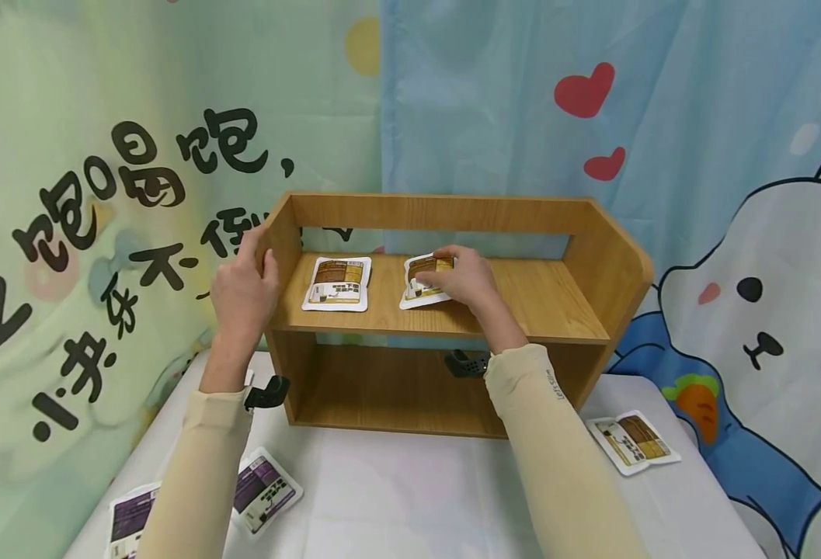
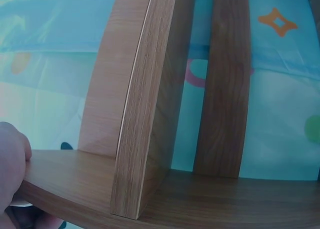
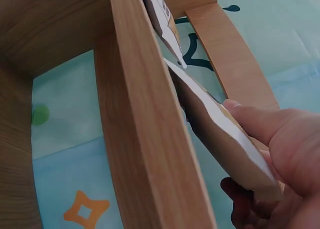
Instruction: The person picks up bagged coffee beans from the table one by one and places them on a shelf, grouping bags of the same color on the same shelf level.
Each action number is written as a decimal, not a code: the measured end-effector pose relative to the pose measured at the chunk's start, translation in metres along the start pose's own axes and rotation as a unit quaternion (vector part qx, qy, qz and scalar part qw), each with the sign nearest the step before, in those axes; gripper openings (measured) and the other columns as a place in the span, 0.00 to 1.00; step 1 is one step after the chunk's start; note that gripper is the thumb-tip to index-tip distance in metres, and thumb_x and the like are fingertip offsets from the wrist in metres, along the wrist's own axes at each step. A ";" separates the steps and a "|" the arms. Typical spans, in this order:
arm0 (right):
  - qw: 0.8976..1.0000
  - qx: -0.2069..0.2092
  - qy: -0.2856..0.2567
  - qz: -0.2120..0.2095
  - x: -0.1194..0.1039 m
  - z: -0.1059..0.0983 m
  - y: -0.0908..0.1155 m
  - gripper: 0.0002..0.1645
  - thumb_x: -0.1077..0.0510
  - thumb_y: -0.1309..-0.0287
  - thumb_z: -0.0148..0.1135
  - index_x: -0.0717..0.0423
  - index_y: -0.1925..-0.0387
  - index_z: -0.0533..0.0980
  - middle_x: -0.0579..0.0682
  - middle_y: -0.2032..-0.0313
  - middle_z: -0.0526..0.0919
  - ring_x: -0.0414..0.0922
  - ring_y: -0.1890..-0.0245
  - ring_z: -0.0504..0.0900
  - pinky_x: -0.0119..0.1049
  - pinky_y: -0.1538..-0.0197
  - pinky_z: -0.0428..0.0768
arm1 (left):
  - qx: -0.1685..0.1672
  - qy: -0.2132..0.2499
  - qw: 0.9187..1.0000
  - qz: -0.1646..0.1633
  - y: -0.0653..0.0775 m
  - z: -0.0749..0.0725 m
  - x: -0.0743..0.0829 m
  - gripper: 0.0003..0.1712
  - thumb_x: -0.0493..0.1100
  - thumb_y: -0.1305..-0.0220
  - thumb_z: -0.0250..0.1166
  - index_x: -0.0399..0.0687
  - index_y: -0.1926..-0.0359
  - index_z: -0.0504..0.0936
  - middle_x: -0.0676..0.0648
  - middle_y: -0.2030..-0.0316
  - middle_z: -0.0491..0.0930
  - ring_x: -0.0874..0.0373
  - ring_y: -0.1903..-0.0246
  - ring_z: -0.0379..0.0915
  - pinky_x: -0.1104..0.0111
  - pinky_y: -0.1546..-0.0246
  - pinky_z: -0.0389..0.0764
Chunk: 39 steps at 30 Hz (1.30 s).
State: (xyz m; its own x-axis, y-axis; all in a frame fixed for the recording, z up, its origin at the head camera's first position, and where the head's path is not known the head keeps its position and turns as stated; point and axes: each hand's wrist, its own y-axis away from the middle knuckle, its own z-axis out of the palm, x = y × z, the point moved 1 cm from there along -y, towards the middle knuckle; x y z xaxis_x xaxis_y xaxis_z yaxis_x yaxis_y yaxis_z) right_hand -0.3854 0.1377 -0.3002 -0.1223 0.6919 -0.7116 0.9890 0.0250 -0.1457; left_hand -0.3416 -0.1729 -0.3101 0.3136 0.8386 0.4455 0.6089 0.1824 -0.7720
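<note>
A two-tier wooden shelf stands on the white table. My left hand grips the front of its left side panel; in the left wrist view that hand shows only partly, at the panel's edge. Over the upper board, my right hand pinches a brown-and-white packet by its right side. The right wrist view shows this packet tilted, with the thumb on its upper face and fingers beneath. Left of it, a similar packet lies flat on the same board.
Another brown-and-white packet lies on the table, right of the shelf. Two purple-and-white packets, one near and one farther left, are partly covered by my left sleeve. Printed curtains hang behind.
</note>
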 end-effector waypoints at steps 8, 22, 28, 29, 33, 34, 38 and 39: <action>0.999 -0.008 0.045 0.007 0.003 0.000 0.004 0.36 0.41 0.46 0.68 0.51 0.38 0.74 0.57 0.36 0.70 0.58 0.37 0.65 0.52 0.40 0.64 | 0.003 0.003 1.000 0.004 0.001 -0.001 0.002 0.21 0.41 0.30 0.55 0.49 0.37 0.73 0.35 0.70 0.82 0.46 0.86 0.68 0.60 0.85 0.63; 0.993 0.014 0.113 0.029 0.009 0.002 0.007 0.35 0.33 0.48 0.66 0.43 0.41 0.77 0.55 0.40 0.74 0.60 0.46 0.69 0.58 0.45 0.57 | 0.001 -0.002 1.000 0.003 0.003 -0.002 0.004 0.20 0.41 0.30 0.55 0.49 0.38 0.73 0.33 0.68 0.83 0.43 0.83 0.73 0.57 0.84 0.68; 0.993 0.027 0.114 0.015 0.008 0.000 0.007 0.36 0.33 0.49 0.66 0.44 0.41 0.78 0.56 0.40 0.74 0.61 0.45 0.68 0.58 0.46 0.57 | 0.014 -0.004 1.000 0.006 0.001 -0.002 0.004 0.20 0.41 0.31 0.57 0.49 0.39 0.75 0.33 0.71 0.82 0.42 0.83 0.72 0.53 0.84 0.69; 0.993 0.027 0.112 0.015 0.008 0.000 0.007 0.36 0.33 0.49 0.66 0.44 0.41 0.78 0.56 0.40 0.74 0.61 0.45 0.68 0.59 0.46 0.57 | 0.012 -0.003 1.000 0.005 0.001 -0.002 0.004 0.20 0.41 0.31 0.57 0.49 0.39 0.74 0.33 0.70 0.83 0.41 0.83 0.73 0.53 0.83 0.69; 0.994 0.036 0.102 0.017 0.009 0.001 0.009 0.36 0.33 0.49 0.66 0.44 0.42 0.78 0.54 0.41 0.75 0.59 0.48 0.71 0.58 0.46 0.57 | 0.006 -0.003 1.000 0.002 0.001 -0.001 0.005 0.20 0.42 0.30 0.56 0.48 0.39 0.74 0.33 0.69 0.83 0.42 0.82 0.73 0.55 0.83 0.69; 0.994 0.039 0.100 0.016 0.010 0.001 0.010 0.36 0.33 0.49 0.66 0.45 0.42 0.78 0.54 0.42 0.76 0.58 0.50 0.72 0.58 0.46 0.57 | 0.006 -0.003 1.000 0.002 0.001 -0.001 0.005 0.20 0.42 0.30 0.56 0.48 0.38 0.74 0.33 0.69 0.83 0.43 0.83 0.73 0.55 0.83 0.69; 0.995 0.050 0.084 0.012 0.011 0.003 0.012 0.36 0.32 0.49 0.66 0.45 0.42 0.78 0.54 0.44 0.77 0.57 0.50 0.73 0.58 0.47 0.58 | 0.003 -0.004 1.000 0.003 0.001 -0.001 0.004 0.20 0.42 0.30 0.55 0.48 0.38 0.73 0.34 0.69 0.83 0.44 0.83 0.72 0.57 0.84 0.68; 0.995 0.053 0.080 0.012 0.011 0.003 0.012 0.36 0.32 0.48 0.66 0.45 0.42 0.78 0.54 0.44 0.77 0.57 0.49 0.73 0.58 0.46 0.58 | 0.003 -0.004 1.000 0.003 0.001 -0.001 0.004 0.20 0.42 0.30 0.55 0.48 0.38 0.73 0.34 0.69 0.83 0.45 0.84 0.72 0.57 0.84 0.68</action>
State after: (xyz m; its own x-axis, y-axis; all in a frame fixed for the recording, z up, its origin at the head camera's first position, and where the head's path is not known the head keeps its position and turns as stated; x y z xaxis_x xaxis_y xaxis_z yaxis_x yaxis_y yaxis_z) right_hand -0.3747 0.1432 -0.3123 -0.0757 0.7978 -0.5981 0.9759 -0.0637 -0.2085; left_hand -0.3385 -0.1698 -0.3083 0.3113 0.8436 0.4375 0.6030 0.1805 -0.7770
